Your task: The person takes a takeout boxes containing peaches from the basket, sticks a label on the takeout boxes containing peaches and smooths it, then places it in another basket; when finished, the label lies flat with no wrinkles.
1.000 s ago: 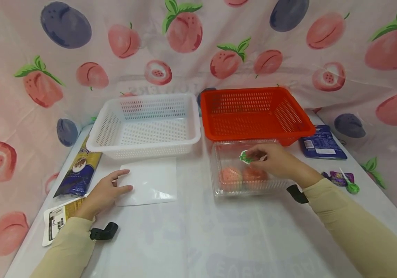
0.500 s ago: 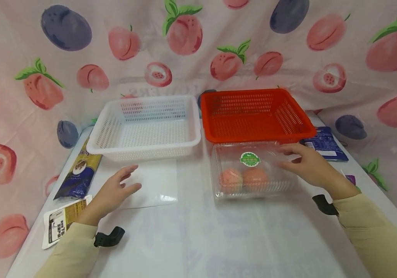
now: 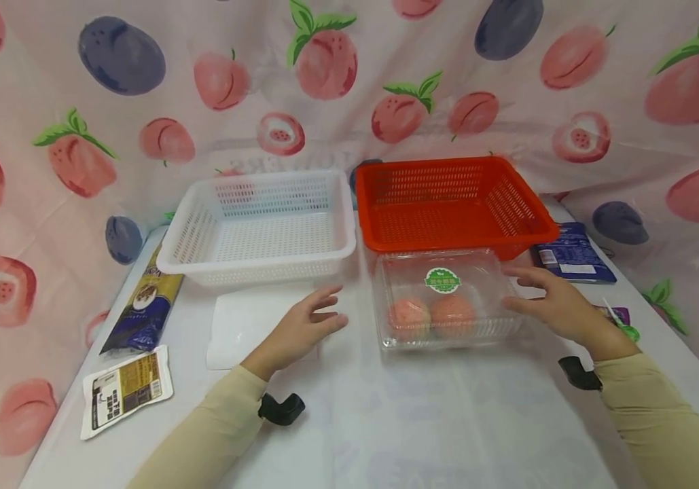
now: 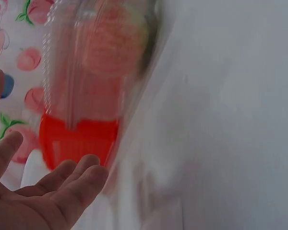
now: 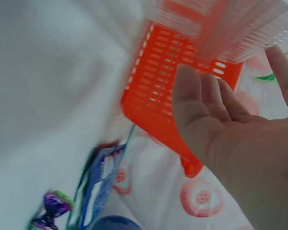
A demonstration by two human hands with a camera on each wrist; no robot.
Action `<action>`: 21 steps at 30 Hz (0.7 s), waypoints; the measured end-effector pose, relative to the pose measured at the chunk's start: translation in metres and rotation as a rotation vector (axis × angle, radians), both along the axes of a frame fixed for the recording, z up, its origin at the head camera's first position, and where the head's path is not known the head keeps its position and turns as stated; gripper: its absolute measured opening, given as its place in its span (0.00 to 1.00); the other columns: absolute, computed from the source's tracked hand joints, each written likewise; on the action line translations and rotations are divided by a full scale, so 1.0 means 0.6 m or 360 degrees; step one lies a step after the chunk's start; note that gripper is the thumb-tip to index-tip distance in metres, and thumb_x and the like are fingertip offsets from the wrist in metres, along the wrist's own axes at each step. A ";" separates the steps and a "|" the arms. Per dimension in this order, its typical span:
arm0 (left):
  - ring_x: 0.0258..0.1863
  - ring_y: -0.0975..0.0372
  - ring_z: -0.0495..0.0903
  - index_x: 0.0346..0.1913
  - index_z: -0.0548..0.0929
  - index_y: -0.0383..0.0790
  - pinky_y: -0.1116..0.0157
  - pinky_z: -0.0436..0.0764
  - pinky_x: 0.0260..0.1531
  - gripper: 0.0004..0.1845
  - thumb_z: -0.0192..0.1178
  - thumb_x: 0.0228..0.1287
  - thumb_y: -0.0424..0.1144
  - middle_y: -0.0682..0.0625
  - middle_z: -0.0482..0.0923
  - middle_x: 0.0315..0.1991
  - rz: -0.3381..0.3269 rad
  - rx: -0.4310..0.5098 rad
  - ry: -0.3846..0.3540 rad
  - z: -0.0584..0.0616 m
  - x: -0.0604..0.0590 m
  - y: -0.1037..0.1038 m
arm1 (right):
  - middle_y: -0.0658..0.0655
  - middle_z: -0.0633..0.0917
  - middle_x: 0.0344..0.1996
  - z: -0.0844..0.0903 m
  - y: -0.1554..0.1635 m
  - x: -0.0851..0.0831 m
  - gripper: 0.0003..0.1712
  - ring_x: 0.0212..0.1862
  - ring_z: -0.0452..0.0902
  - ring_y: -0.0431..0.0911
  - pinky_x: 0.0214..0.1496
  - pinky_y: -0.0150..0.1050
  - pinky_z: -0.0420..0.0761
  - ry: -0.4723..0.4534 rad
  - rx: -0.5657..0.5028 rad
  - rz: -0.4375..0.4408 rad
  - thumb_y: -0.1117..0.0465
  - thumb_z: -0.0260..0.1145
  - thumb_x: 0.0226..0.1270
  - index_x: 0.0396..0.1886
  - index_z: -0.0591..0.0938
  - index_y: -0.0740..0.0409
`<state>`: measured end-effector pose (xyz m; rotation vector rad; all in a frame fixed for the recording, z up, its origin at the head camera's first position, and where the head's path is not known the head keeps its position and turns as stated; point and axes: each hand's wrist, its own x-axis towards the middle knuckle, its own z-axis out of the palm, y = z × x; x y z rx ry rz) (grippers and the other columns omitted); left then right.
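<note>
A clear plastic clamshell box [image 3: 484, 288] with a green round label lies in front of the red basket. Through its lid show two round, pinkish-orange items [image 3: 410, 318]. My right hand [image 3: 560, 309] is at the box's right end, its fingertips right by the lid edge. My left hand [image 3: 300, 333] hovers left of the box with fingers spread and holds nothing; a gap shows between it and the box. Below and behind that hand is a white sheet [image 3: 242, 322]. In the left wrist view the box [image 4: 93, 91] stands beyond the relaxed fingers.
A white basket [image 3: 263, 268] and a red basket [image 3: 456, 241] stand at the back. On the left lie a blue-gold packet [image 3: 144, 299] and a white-gold packet [image 3: 126, 390]. A blue pouch [image 3: 575, 251] and a green lollipop [image 3: 630, 333] are at the right.
My right hand has left the label on the lid and moved right to the box's end. My left hand has moved right from the white sheet's left side toward the box.
</note>
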<state>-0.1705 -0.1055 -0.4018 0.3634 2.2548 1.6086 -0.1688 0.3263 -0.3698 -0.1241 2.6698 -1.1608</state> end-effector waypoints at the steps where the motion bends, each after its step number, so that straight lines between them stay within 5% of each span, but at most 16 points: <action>1: 0.65 0.47 0.73 0.77 0.64 0.48 0.48 0.74 0.61 0.37 0.66 0.68 0.44 0.36 0.64 0.72 -0.0015 0.0031 -0.0024 -0.001 -0.002 0.012 | 0.72 0.60 0.73 -0.003 0.002 0.000 0.46 0.69 0.56 0.72 0.55 0.73 0.71 -0.0021 -0.0012 -0.0004 0.43 0.67 0.68 0.78 0.61 0.55; 9: 0.51 0.48 0.83 0.78 0.59 0.53 0.52 0.82 0.51 0.41 0.67 0.67 0.44 0.37 0.73 0.62 -0.0095 0.0181 -0.0194 -0.011 -0.014 0.068 | 0.74 0.60 0.73 -0.008 0.005 0.004 0.50 0.68 0.60 0.74 0.56 0.67 0.75 -0.0144 -0.0075 0.0024 0.41 0.66 0.68 0.82 0.53 0.48; 14: 0.49 0.51 0.83 0.78 0.60 0.54 0.54 0.83 0.49 0.41 0.67 0.66 0.41 0.37 0.74 0.59 -0.0174 0.0223 -0.0179 -0.011 -0.018 0.083 | 0.74 0.65 0.70 -0.005 0.005 0.005 0.50 0.64 0.67 0.70 0.46 0.52 0.84 -0.0145 -0.0007 0.0076 0.41 0.65 0.69 0.82 0.52 0.47; 21: 0.50 0.53 0.80 0.77 0.64 0.52 0.57 0.84 0.45 0.39 0.68 0.66 0.39 0.40 0.76 0.55 -0.0219 0.0179 -0.0117 0.000 -0.015 0.094 | 0.72 0.67 0.66 -0.007 0.006 0.010 0.47 0.62 0.66 0.66 0.49 0.53 0.82 -0.0207 -0.0073 0.0102 0.44 0.65 0.71 0.81 0.53 0.48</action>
